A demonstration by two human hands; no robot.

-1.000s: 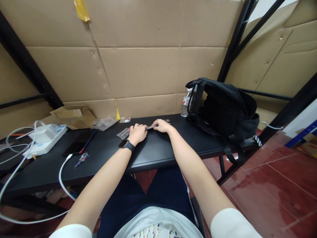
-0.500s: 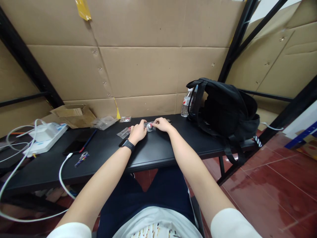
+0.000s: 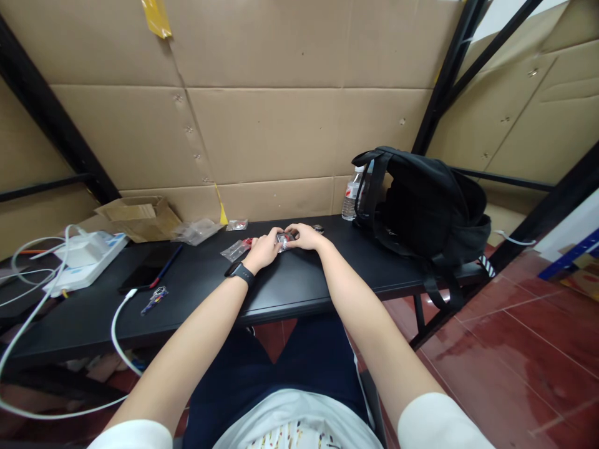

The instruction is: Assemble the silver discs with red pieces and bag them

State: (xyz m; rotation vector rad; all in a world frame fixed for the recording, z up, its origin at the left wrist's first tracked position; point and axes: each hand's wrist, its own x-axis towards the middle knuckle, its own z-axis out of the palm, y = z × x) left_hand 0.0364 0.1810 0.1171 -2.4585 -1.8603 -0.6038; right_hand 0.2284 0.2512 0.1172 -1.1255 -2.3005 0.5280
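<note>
Holding packet (image 3: pixel 283 241) at cardboard-backed table (image 3: pixel 299 284)

A white short-sleeved shirt (image 3: pixel 299 405) with a multicoloured print (image 3: pixel 292 436) goes with navy trousers (image 3: pixel 311 355) and a black-strapped watch (image 3: pixel 240 272).

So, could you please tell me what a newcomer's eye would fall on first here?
Probably the bulky black backpack at the right end of the black table, with a clear plastic bottle just left of it. Next would come the left hand and right hand near the table's middle, holding a small plastic packet with some red showing.
</note>
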